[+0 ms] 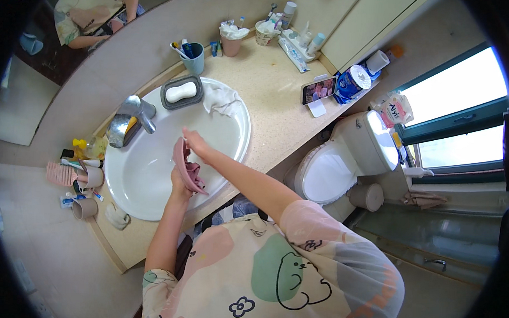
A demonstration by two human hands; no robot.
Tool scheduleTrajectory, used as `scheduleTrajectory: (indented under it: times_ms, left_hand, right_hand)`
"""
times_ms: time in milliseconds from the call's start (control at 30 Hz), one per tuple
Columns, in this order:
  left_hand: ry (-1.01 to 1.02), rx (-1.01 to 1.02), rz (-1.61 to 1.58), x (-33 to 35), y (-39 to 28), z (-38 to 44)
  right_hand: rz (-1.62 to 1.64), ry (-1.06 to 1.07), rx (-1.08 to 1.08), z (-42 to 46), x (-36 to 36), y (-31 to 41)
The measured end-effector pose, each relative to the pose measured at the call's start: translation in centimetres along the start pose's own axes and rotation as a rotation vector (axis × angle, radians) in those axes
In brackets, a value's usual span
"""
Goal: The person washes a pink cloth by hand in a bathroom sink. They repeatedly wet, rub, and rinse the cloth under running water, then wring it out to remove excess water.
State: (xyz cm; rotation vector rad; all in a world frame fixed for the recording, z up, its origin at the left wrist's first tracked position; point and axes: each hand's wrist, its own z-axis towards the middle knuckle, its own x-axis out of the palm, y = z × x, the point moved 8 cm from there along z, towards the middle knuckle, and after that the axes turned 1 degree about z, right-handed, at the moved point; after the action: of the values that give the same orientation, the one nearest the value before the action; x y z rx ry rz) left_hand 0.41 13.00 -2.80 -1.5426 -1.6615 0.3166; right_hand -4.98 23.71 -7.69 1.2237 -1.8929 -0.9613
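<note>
Over the white washbasin (144, 186), my left hand (180, 183) grips a pink fabric item (181, 159) from its near-left side. The item has a smooth, curved outer edge with crumpled pink cloth inside it, perhaps a cap. It is tilted on its side above the bowl. My right hand (196, 145) is at the item's upper end, with some fingers stretched past its edge. Whether those fingers grip it is hidden. The chrome faucet (141, 112) is to the left of my hands, and no running water shows.
White soap (181, 92) sits in a grey dish (167, 102) on the basin rim beside a white cloth (222, 100). A blue cup (195, 65), a propped phone (318, 90) and a beige cup (85, 209) stand on the counter (263, 112). The toilet (328, 173) is at right.
</note>
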Motion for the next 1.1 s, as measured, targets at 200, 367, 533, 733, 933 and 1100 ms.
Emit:
scheduleTrajectory:
  times_ms: [200, 367, 533, 733, 933, 1100]
  left_hand:
    - [-0.105, 0.170, -0.097, -3.0, -3.0, 0.1]
    - [-0.084, 0.197, 0.061, -1.3, -3.8, -1.5]
    - [-0.123, 0.103, -0.165, -5.7, -2.6, -1.8]
    - [0.009, 0.057, -0.311, -5.1, -0.6, 1.5]
    - [0.212, 0.065, -0.612, -0.8, -1.5, 0.0]
    - [0.076, -0.053, -0.672, -3.1, -0.3, -2.0]
  right_hand:
    - [0.350, 0.315, 0.203, -12.0, -0.9, 8.4]
    - [0.132, 0.133, -0.106, -11.9, -2.4, 9.0]
    - [0.175, 0.032, -0.319, -12.6, -4.6, 13.8]
    - [-0.075, -0.039, -0.384, -12.5, -4.6, 15.9]
    - [0.077, 0.019, -0.303, -11.5, -4.3, 14.1]
    - [0.173, 0.248, -0.154, -13.4, -2.5, 16.3]
